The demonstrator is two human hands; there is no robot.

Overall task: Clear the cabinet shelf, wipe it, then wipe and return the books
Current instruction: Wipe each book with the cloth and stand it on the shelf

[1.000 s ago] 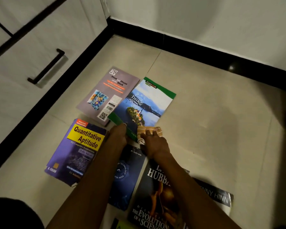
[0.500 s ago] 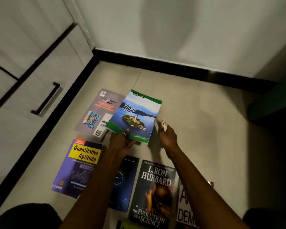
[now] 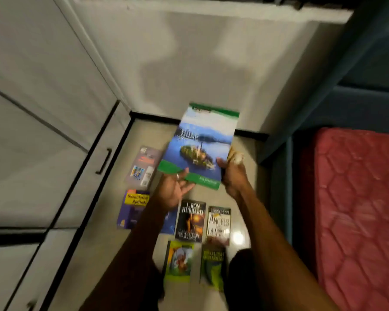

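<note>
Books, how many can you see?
8: the lake book held up; grey, purple, dark blue, Hubbard, Angels and two green ones on the floor. Arms may hide more.

— What sort of place is shown?

— A bedroom in a home is indicated. A red quilted mattress (image 3: 357,209) is seen at the right, set in a dark blue bed frame (image 3: 279,198).

— And the rest?

— White cabinet doors with a black bar handle (image 3: 103,161) are ranged along the left, a beige tiled floor (image 3: 245,198) is edged by a black skirting strip (image 3: 252,134), and paperback books (image 3: 190,221) are laid out on it.
</note>
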